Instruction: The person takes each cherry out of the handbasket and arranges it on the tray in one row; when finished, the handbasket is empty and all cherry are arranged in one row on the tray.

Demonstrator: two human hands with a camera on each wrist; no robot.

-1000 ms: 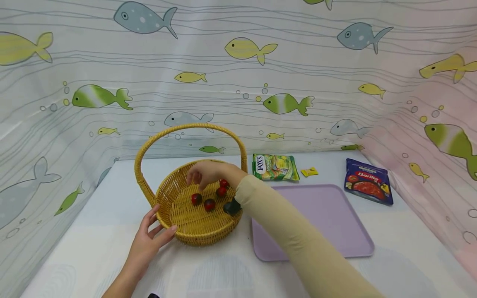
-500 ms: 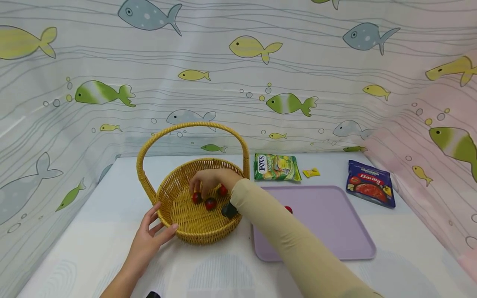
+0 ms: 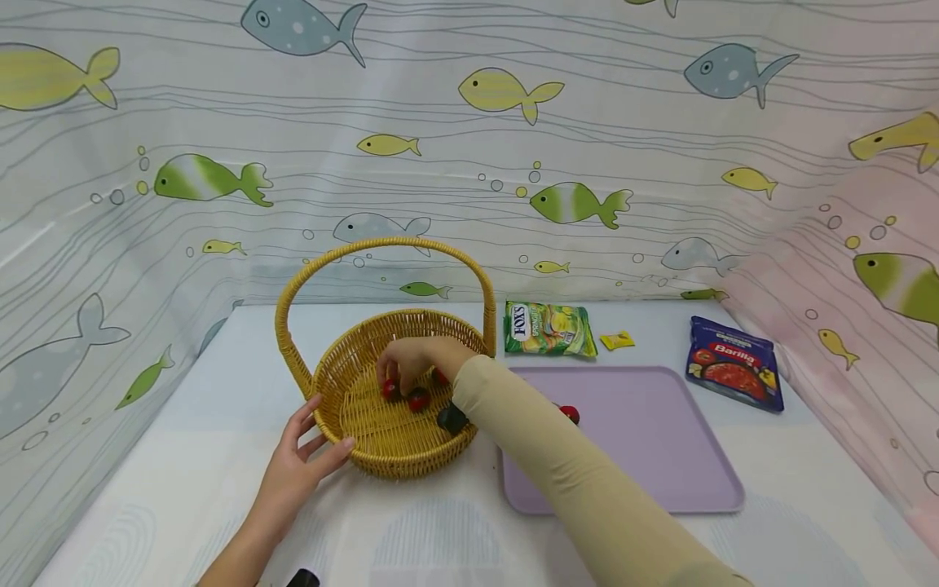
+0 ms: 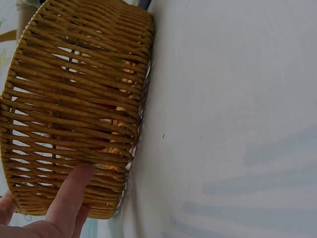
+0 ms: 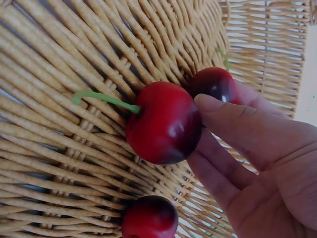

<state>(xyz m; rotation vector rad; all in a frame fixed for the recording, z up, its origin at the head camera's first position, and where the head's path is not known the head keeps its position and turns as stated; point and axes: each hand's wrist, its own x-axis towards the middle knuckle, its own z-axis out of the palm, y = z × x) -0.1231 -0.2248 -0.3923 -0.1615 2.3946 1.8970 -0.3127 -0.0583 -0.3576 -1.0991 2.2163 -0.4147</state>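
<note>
A round wicker basket (image 3: 399,466) with a tall arched handle stands on the table with several dark-red cherries in it. Inside, my right hand (image 3: 421,357) reaches down, pinching a cherry (image 3: 390,390) between thumb and fingers. In the right wrist view that cherry (image 5: 210,82) sits behind the thumb tip; a nearer cherry (image 5: 161,129) with a green stem lies beside the thumb, and another cherry (image 5: 149,218) lies lower down. My left hand (image 3: 297,469) rests against the basket's near-left side, thumb and fingers spread; one extended finger (image 4: 74,191) touches the weave.
Right of the basket lies a lilac tray (image 3: 645,440), with a red cherry (image 3: 569,414) partly hidden by my right sleeve (image 3: 557,473). Behind it are a green Fox's candy bag (image 3: 550,329), a small yellow packet (image 3: 617,340) and a blue Barilla pouch (image 3: 735,364).
My right hand has lowered onto a cherry in the basket and its fingers have closed round it. The cherry on the tray has come into sight beside my sleeve. The left hand stays against the basket.
</note>
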